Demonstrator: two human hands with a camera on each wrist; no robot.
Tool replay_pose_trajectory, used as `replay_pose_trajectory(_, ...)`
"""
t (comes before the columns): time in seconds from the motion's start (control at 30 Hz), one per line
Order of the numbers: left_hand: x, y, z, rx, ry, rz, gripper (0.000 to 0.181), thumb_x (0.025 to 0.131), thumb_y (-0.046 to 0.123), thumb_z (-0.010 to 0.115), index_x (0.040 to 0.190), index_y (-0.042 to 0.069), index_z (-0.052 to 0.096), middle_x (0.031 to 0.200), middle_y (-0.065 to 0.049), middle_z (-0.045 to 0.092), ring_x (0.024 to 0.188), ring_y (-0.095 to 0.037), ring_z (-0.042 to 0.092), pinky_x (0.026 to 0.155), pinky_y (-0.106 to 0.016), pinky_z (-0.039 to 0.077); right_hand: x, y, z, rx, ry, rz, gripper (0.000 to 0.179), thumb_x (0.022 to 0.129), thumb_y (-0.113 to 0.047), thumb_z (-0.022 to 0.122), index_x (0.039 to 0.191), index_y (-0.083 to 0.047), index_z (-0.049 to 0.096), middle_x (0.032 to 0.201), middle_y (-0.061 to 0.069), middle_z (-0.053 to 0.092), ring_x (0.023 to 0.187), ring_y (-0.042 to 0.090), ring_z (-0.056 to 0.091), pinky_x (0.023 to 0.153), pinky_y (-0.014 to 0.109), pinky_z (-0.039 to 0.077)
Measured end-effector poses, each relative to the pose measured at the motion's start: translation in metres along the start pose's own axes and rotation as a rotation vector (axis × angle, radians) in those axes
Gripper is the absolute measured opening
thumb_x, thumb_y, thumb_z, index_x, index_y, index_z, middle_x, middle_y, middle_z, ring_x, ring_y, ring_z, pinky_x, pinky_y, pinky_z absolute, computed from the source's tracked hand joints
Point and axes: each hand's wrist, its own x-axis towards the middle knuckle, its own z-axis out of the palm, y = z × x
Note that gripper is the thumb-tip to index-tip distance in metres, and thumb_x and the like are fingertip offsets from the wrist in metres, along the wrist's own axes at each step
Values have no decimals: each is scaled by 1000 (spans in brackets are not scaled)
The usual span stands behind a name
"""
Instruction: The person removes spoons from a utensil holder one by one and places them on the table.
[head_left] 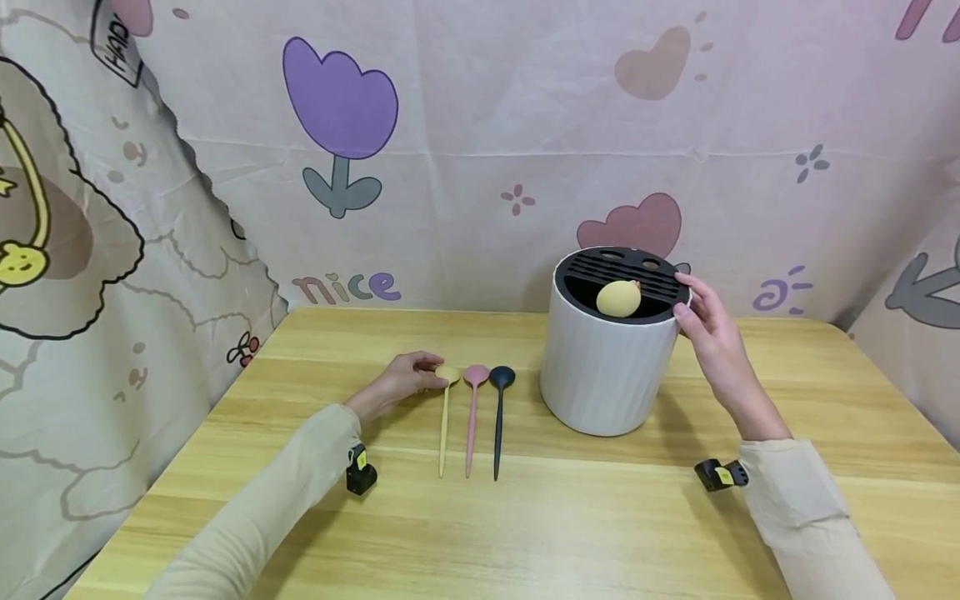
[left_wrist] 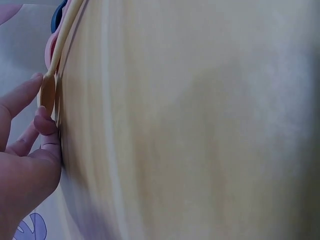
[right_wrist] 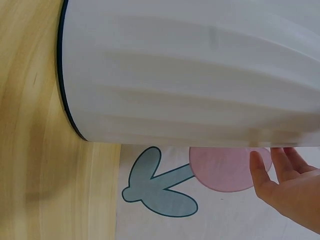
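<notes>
Three long-handled spoons lie side by side on the table: a yellow spoon [head_left: 445, 425], a pink spoon [head_left: 472, 417] and a dark blue spoon [head_left: 498, 421]. My left hand [head_left: 405, 379] pinches the yellow spoon's bowl between thumb and finger; the left wrist view shows the fingertips at the edges of that bowl [left_wrist: 47, 92]. To the right stands a white ribbed utensil holder [head_left: 607, 375] with a black slotted top. My right hand [head_left: 716, 350] rests against the holder's right rim, fingers fairly extended. Its fingers [right_wrist: 282, 165] touch the side in the right wrist view.
A pale yellow rounded object [head_left: 618, 298] sits in the large opening of the holder's top; its lower part is hidden. The wooden table [head_left: 585, 517] ends at a patterned cloth backdrop [head_left: 465, 233] behind. Each wrist wears a small black camera [head_left: 361, 471].
</notes>
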Motion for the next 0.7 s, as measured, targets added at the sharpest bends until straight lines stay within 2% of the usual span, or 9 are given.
replay_pose_trajectory(0.27,-1,3,-1,-9,-12,-3,50,88,9,71,131,-6,51,126,-21,52,96,-22,53,73,-27,46,0,0,0,22,8,-21,47,102,-16,45,148,-10,36,135,7,45,113,6,47,86,15,39)
replay_pose_trajectory(0.33,-1,3,-1,-5,-15,-2,49,89,9,70,132,-6,51,126,-20,53,95,-21,54,72,-26,46,0,0,0,26,8,-19,47,102,-16,45,148,-9,36,135,9,44,113,6,47,86,15,39)
replay_pose_trajectory(0.53,-2,4,-4,2,-35,9,49,90,12,69,132,-5,50,128,-20,53,92,-20,55,71,-26,46,1,-1,0,3,-3,-6,49,102,-17,44,149,-10,33,143,25,36,116,6,45,87,14,39)
replay_pose_trajectory(0.7,-8,12,-9,13,-89,5,51,91,17,68,135,-2,49,135,-19,49,87,-21,58,69,-27,46,1,-1,0,-1,-3,-1,48,102,-17,43,149,-9,33,143,27,35,116,6,45,87,14,39)
